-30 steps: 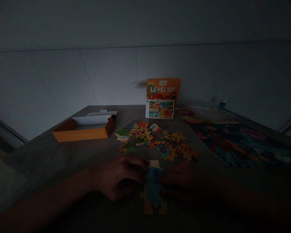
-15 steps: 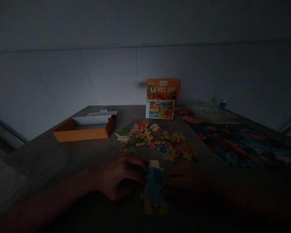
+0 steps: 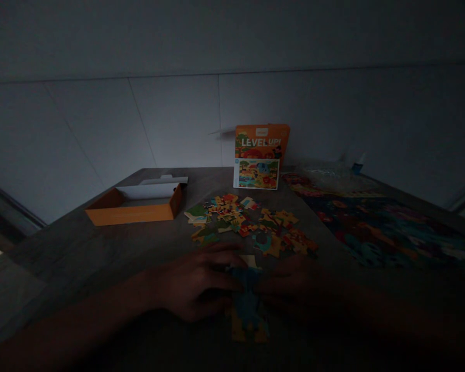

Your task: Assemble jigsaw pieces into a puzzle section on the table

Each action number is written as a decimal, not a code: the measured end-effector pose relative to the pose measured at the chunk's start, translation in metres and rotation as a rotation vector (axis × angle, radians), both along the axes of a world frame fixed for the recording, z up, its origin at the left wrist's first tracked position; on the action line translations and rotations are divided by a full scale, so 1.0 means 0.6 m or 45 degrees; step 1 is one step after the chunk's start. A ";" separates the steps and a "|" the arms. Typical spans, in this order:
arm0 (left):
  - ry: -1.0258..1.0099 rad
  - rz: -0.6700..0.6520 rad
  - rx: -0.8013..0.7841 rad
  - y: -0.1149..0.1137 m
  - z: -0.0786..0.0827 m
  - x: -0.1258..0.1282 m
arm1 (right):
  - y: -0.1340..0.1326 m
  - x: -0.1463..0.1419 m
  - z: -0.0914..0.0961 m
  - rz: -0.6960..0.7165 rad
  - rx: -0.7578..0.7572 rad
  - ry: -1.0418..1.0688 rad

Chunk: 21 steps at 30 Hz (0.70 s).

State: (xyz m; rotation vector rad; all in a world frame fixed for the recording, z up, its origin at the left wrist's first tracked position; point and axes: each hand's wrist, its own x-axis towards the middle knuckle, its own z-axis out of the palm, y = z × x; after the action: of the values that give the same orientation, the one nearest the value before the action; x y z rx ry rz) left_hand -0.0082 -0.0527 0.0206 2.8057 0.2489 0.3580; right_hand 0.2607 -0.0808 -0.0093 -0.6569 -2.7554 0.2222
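In the dim head view, a small joined section of jigsaw puzzle (image 3: 249, 312) lies on the table in front of me, showing a blue animal on yellow. My left hand (image 3: 201, 284) reaches in from the left, its bent fingers resting on the upper left of the section. From the right, my right hand (image 3: 294, 281) grips the opposite edge with its fingers together; shadow hides most of it. Loose jigsaw pieces (image 3: 227, 209) lie in a heap just beyond both hands.
An orange puzzle box (image 3: 262, 147) stands upright at the back. On the left sits an open orange box tray (image 3: 134, 214). A dark, colourful finished puzzle (image 3: 387, 227) covers the right side, with crumpled clear plastic (image 3: 321, 173) behind it.
Both hands have moved inward over the puzzle section. My left fingers now reach further across its top, and my right fingers cover more of its right side.
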 end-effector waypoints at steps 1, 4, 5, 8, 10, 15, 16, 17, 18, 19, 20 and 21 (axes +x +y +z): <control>0.003 0.000 0.016 0.000 0.001 0.001 | 0.000 0.000 0.000 -0.009 -0.013 -0.002; 0.006 0.003 0.044 -0.001 0.001 0.002 | 0.001 -0.001 -0.002 -0.023 -0.044 0.002; 0.009 0.008 0.048 -0.001 0.000 0.003 | 0.002 -0.001 -0.003 -0.020 -0.046 0.016; 0.025 0.021 0.066 0.000 -0.001 0.004 | 0.005 -0.003 -0.007 -0.004 -0.021 0.070; 0.042 0.027 0.081 0.001 -0.003 0.005 | 0.007 -0.004 -0.008 0.025 -0.004 0.105; 0.070 0.048 0.109 0.003 -0.006 0.003 | 0.004 -0.003 -0.007 0.001 0.017 0.110; 0.073 0.054 0.121 0.004 -0.006 0.002 | 0.003 -0.003 -0.006 -0.010 0.011 0.097; 0.076 0.059 0.134 0.004 -0.007 0.002 | 0.003 -0.002 -0.005 -0.013 0.003 0.084; 0.077 0.059 0.144 0.004 -0.006 0.002 | 0.002 -0.003 -0.005 -0.008 -0.007 0.073; 0.080 0.056 0.150 0.004 -0.006 0.002 | 0.002 -0.003 -0.004 -0.001 -0.010 0.066; 0.082 0.052 0.154 0.004 -0.006 0.002 | 0.003 -0.003 -0.004 0.003 -0.012 0.057; 0.085 0.046 0.156 0.004 -0.005 0.003 | 0.003 -0.004 -0.004 0.006 -0.007 0.058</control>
State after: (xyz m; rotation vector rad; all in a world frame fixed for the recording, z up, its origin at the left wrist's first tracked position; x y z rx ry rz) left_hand -0.0067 -0.0504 0.0177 2.9401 0.3030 0.2979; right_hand 0.2584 -0.0789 -0.0117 -0.6392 -2.7139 0.2428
